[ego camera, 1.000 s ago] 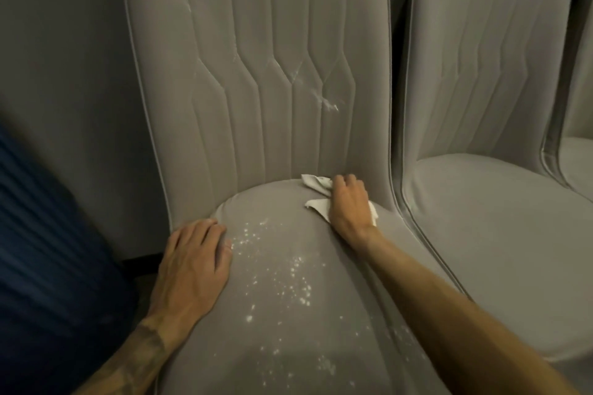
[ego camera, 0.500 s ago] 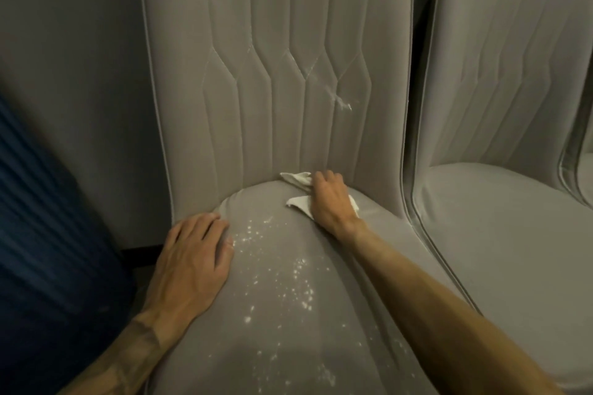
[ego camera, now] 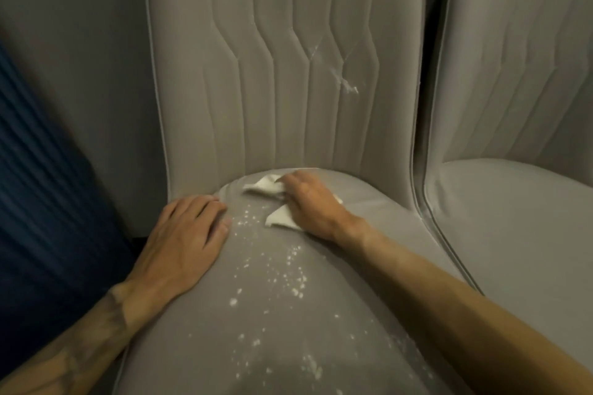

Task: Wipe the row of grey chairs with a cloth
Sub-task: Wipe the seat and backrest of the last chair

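Observation:
A grey padded chair [ego camera: 288,90] fills the middle of the view, its seat scattered with white specks [ego camera: 282,276]. A white smear [ego camera: 348,86] marks its stitched backrest. My right hand [ego camera: 311,205] presses a white cloth [ego camera: 276,218] flat on the seat near the back crease. My left hand [ego camera: 186,244] lies flat on the seat's left edge, fingers apart, holding nothing. A second grey chair [ego camera: 513,202] stands close on the right.
A grey wall [ego camera: 73,58] runs behind the chairs on the left. Something dark blue and ribbed [ego camera: 41,202] stands at the left edge. A narrow gap [ego camera: 420,170] separates the two chairs.
My right hand has slid the cloth leftward along the back of the seat, closer to my left hand. The view has shifted left, so the third chair is out of sight.

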Motion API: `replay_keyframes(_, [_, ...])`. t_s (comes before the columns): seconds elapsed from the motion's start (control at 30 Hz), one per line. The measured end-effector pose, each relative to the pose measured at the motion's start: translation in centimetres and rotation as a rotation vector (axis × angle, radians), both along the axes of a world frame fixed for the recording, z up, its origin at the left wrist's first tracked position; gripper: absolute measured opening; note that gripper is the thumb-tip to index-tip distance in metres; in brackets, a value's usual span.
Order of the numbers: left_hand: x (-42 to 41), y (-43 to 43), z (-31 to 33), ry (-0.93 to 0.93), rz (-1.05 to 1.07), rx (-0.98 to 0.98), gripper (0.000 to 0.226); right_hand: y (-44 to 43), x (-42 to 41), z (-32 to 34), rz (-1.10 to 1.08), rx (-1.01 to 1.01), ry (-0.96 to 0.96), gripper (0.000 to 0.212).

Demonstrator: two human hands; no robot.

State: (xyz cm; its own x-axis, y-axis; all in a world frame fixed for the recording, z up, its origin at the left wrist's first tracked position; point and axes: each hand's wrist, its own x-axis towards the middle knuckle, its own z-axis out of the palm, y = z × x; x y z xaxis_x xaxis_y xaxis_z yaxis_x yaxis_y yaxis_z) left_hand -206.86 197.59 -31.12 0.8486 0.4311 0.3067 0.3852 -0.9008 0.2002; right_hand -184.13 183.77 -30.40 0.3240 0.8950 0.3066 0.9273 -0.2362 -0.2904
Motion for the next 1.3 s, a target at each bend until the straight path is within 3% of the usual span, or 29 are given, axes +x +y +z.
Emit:
replay_keyframes(0.1, [0.1, 0.5, -0.4, -0.023, -0.015, -0.013, 0.052, -3.1, 0.6, 0.1, 0.054, -0.012, -0.053, 0.025])
replay_keyframes(0.3, [0.2, 1.1, -0.8, -0.038, -0.039, -0.009, 0.049, -8.9, 4.2, 0.5, -0.354, -0.019, -0.072, 0.031])
replay_keyframes(0.5, [0.1, 1.2, -0.9, -0.016, -0.045, 0.002, 0.051, -7.7, -4.5, 0.4, -0.004, -0.036, -0.034, 0.034])
replay_keyframes(0.63, [-0.1, 1.5, -1.2, -0.055, -0.073, -0.025, 0.049, -12.8, 0.6, 2.1, -0.284, -0.108, -0.135, 0.037])
replay_keyframes(0.73, [-0.2, 1.6, -1.5, -0.07, -0.085, -0.018, 0.046, -14.5, 1.8, 2.2, -0.444, -0.066, -0.101, 0.019])
replay_keyframes(0.9, [0.0, 1.6, -1.3, -0.1, -0.081, -0.054, 0.043, -15.2, -1.9, 1.4, -0.162, -0.075, -0.075, 0.033])
replay_keyframes(1.13, [0.3, 1.3, -1.2, -0.105, -0.062, -0.037, 0.039, -16.9, 0.9, 2.2, -0.314, -0.044, -0.055, 0.03])
replay_keyframes(1.3, [0.2, 0.8, -0.7, -0.101, -0.057, -0.037, 0.039, -19.0, -3.1, 1.5, -0.045, -0.068, 0.019, 0.032])
